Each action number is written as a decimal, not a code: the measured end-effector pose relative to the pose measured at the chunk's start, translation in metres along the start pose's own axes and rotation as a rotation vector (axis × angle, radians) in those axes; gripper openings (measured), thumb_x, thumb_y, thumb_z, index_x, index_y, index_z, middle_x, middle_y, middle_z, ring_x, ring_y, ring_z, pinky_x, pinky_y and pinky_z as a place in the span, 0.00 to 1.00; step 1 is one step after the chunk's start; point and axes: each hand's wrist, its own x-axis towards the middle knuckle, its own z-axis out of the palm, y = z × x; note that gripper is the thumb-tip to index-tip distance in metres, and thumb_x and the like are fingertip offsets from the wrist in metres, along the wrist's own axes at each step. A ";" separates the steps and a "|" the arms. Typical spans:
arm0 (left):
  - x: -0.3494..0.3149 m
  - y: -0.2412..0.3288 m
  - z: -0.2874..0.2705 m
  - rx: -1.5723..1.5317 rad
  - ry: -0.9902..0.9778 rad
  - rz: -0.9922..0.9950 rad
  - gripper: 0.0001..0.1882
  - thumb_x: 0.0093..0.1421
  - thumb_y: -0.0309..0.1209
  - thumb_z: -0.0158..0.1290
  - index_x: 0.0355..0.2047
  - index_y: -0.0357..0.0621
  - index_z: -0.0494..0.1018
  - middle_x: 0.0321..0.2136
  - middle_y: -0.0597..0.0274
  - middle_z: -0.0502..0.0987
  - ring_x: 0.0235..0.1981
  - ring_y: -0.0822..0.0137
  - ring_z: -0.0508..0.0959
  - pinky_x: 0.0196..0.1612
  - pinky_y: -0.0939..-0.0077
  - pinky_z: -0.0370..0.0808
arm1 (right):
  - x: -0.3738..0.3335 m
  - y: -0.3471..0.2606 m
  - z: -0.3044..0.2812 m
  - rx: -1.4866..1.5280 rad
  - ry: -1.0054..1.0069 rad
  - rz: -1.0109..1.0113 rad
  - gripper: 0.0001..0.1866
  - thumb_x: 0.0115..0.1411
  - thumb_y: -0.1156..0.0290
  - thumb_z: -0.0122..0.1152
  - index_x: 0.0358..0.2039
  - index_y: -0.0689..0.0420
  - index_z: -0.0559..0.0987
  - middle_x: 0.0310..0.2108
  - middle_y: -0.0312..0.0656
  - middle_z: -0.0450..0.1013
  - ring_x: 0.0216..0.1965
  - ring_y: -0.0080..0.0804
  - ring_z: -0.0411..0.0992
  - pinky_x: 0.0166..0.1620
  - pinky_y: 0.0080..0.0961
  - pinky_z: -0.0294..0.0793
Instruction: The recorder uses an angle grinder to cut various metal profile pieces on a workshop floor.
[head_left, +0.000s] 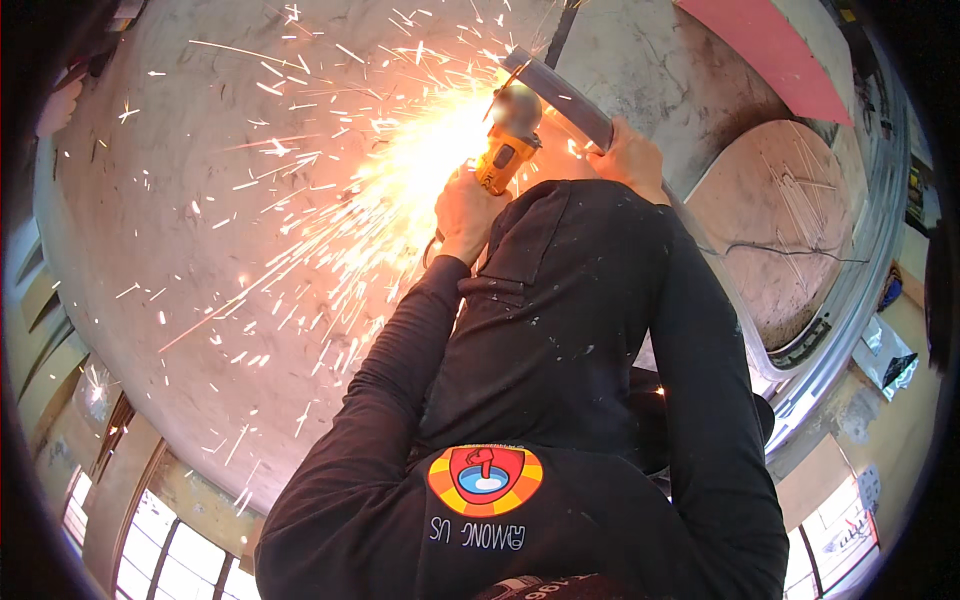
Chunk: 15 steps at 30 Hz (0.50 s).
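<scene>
My left hand [467, 217] is closed round the body of a yellow angle grinder [504, 160]. The grinder's rounded metal head touches or nearly touches the far part of a grey metal bar [560, 97], and a bright spray of sparks [400, 170] flies out to the left and toward me. Glare hides the disc's exact contact with the metal. At the bar's near right end, my right hand [634, 160] grips it. The bar slants down from upper left to right, just beyond my dark-clothed leg [560, 260].
On the right lies a round pinkish board [735, 215] with several thin rods [805, 200] and a dark wire [790, 248]. A pink curved strip [770, 50] is at the upper right. Silvery packaging [885, 355] lies at the far right. Another person's hand [60, 108] shows at the far left.
</scene>
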 end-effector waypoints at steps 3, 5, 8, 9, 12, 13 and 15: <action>0.001 0.001 0.001 -0.006 -0.050 -0.068 0.28 0.44 0.41 0.66 0.44 0.42 0.71 0.36 0.45 0.82 0.39 0.42 0.82 0.41 0.50 0.78 | 0.001 0.003 -0.002 -0.004 -0.017 -0.024 0.23 0.49 0.55 0.72 0.39 0.54 0.74 0.31 0.47 0.80 0.37 0.50 0.80 0.39 0.43 0.78; 0.001 -0.001 0.003 -0.024 -0.025 -0.019 0.28 0.44 0.41 0.66 0.43 0.42 0.71 0.35 0.45 0.82 0.39 0.42 0.82 0.41 0.50 0.78 | 0.002 0.003 -0.001 0.002 -0.005 -0.016 0.23 0.48 0.55 0.72 0.38 0.54 0.74 0.31 0.46 0.80 0.37 0.50 0.80 0.39 0.43 0.78; 0.002 -0.004 0.003 -0.021 -0.004 0.016 0.28 0.44 0.41 0.66 0.43 0.42 0.71 0.35 0.43 0.82 0.39 0.42 0.82 0.41 0.50 0.77 | 0.002 -0.001 -0.004 0.011 -0.009 0.003 0.23 0.48 0.56 0.73 0.38 0.54 0.74 0.31 0.46 0.80 0.37 0.49 0.80 0.39 0.43 0.78; 0.002 -0.004 0.003 0.000 -0.009 0.003 0.29 0.44 0.41 0.67 0.43 0.41 0.71 0.35 0.43 0.81 0.39 0.41 0.82 0.41 0.50 0.77 | 0.001 -0.003 -0.005 0.012 -0.024 0.013 0.23 0.48 0.56 0.73 0.38 0.54 0.74 0.31 0.46 0.80 0.37 0.49 0.80 0.39 0.43 0.78; 0.003 -0.001 0.001 0.000 -0.056 -0.033 0.29 0.44 0.41 0.67 0.43 0.41 0.71 0.34 0.42 0.81 0.38 0.42 0.81 0.40 0.50 0.77 | -0.001 -0.001 -0.003 0.006 0.017 -0.018 0.23 0.48 0.56 0.73 0.38 0.54 0.74 0.31 0.46 0.80 0.37 0.48 0.80 0.40 0.43 0.78; 0.002 -0.002 0.002 0.001 -0.056 -0.033 0.29 0.44 0.41 0.67 0.43 0.41 0.71 0.34 0.42 0.81 0.38 0.42 0.81 0.40 0.50 0.77 | -0.001 -0.001 -0.003 0.007 0.017 -0.018 0.23 0.48 0.56 0.73 0.38 0.54 0.74 0.31 0.46 0.80 0.37 0.48 0.80 0.40 0.43 0.78; 0.001 -0.003 0.004 0.011 0.019 0.022 0.28 0.44 0.41 0.66 0.43 0.40 0.71 0.34 0.43 0.81 0.37 0.42 0.81 0.39 0.50 0.78 | 0.000 -0.001 -0.004 0.017 -0.009 -0.004 0.23 0.48 0.56 0.72 0.39 0.54 0.74 0.31 0.46 0.80 0.38 0.48 0.80 0.40 0.43 0.78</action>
